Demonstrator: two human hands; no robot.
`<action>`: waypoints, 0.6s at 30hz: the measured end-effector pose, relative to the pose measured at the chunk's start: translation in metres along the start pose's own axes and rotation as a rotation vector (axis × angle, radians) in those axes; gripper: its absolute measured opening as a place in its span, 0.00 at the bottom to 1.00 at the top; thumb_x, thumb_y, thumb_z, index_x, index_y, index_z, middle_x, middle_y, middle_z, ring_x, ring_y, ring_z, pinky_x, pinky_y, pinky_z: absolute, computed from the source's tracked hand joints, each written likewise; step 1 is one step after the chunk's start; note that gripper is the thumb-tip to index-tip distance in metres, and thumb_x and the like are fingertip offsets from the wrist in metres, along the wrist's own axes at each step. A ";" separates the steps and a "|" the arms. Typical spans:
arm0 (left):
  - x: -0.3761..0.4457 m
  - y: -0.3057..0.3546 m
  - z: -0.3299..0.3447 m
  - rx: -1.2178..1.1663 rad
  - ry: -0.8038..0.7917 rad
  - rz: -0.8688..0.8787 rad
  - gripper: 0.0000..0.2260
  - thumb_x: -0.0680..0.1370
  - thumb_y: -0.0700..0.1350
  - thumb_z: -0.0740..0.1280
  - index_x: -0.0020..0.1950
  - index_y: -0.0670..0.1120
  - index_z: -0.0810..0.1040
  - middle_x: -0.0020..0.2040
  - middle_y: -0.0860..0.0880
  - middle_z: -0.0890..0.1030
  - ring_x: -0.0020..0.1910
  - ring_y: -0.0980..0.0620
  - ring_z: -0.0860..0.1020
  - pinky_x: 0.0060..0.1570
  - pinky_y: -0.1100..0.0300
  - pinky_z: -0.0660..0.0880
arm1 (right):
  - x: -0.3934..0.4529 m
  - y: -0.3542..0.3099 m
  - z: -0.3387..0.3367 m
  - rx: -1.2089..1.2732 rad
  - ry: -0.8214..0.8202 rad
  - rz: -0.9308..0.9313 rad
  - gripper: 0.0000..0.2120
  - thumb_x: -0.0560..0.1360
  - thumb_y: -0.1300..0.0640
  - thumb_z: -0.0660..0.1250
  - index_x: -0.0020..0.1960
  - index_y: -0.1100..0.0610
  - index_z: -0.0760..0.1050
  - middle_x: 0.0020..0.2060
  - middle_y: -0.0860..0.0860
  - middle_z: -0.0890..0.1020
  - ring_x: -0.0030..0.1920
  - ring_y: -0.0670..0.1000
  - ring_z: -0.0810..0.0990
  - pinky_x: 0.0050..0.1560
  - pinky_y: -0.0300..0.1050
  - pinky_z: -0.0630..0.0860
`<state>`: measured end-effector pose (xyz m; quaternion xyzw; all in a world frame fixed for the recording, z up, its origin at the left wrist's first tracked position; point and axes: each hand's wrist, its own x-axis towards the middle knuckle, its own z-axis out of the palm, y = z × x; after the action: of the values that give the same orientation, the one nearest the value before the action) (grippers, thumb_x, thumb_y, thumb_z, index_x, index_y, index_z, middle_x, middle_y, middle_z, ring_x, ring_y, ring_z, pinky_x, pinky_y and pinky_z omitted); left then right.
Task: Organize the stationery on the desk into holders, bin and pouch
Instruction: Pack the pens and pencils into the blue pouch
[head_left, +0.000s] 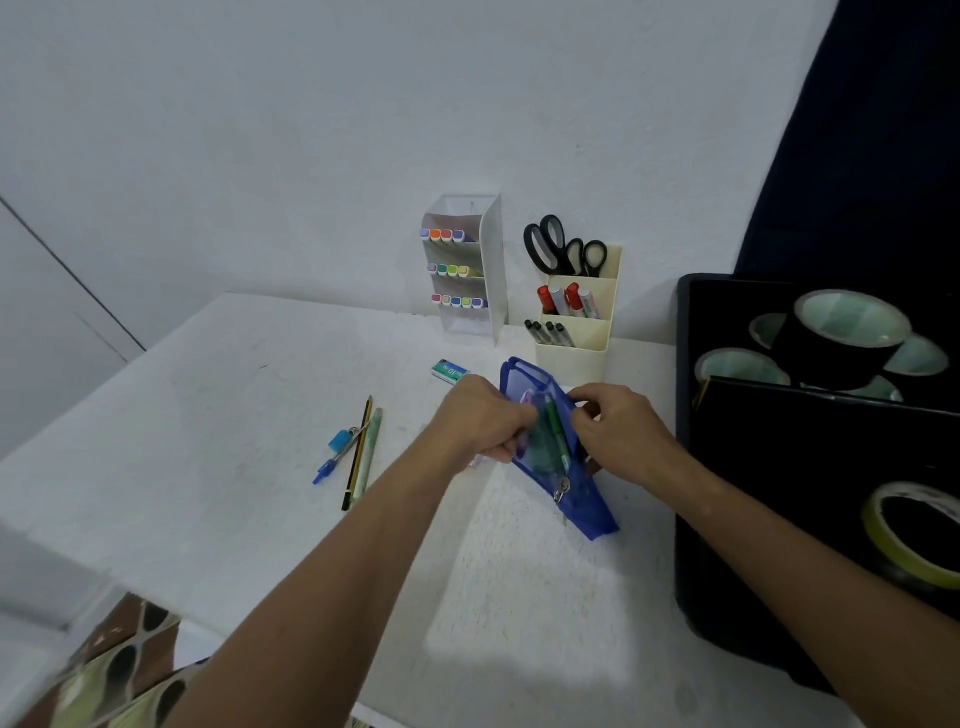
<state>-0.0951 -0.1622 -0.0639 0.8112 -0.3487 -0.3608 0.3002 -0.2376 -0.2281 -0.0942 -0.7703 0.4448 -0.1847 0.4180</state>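
A blue mesh pouch (587, 501) lies on the white desk (249, 415), its zip open. My left hand (485, 418) grips the pouch's left edge; my right hand (618, 431) pinches its right edge. A green pen (557, 439) and other items show inside the pouch. To the left lie a pencil (358, 457), a pale green pen (368, 457) and a blue compass (337, 452). A small green staples box (450, 372) sits behind my left hand.
A white tiered holder (491, 270) with coloured markers stands at the wall. Beside it a cream holder (576, 353) carries scissors (561, 247), red markers and black pens. A black bin (691, 467) at the right contains tape rolls (841, 338) and a black folder.
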 end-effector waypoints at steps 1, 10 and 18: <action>0.002 0.000 0.006 -0.007 0.001 -0.005 0.10 0.75 0.43 0.69 0.38 0.37 0.82 0.29 0.45 0.81 0.24 0.54 0.78 0.33 0.62 0.80 | 0.000 0.000 0.000 0.000 -0.001 -0.004 0.14 0.80 0.58 0.58 0.63 0.57 0.75 0.49 0.53 0.81 0.42 0.52 0.83 0.40 0.46 0.83; 0.005 -0.008 0.020 -0.046 0.024 0.037 0.10 0.77 0.46 0.66 0.42 0.40 0.81 0.32 0.45 0.81 0.29 0.50 0.81 0.45 0.53 0.83 | 0.000 0.001 0.000 0.003 -0.019 0.000 0.14 0.80 0.58 0.58 0.64 0.57 0.73 0.46 0.52 0.79 0.34 0.48 0.82 0.26 0.35 0.78; 0.010 -0.042 -0.029 0.042 0.218 0.006 0.06 0.76 0.43 0.67 0.48 0.42 0.81 0.44 0.45 0.83 0.37 0.48 0.83 0.47 0.53 0.82 | 0.001 0.001 0.002 -0.007 -0.075 0.024 0.14 0.80 0.56 0.59 0.65 0.56 0.72 0.45 0.51 0.80 0.34 0.53 0.84 0.30 0.37 0.80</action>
<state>-0.0528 -0.1391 -0.0825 0.8508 -0.3238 -0.2623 0.3201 -0.2363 -0.2279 -0.0961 -0.7728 0.4385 -0.1492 0.4340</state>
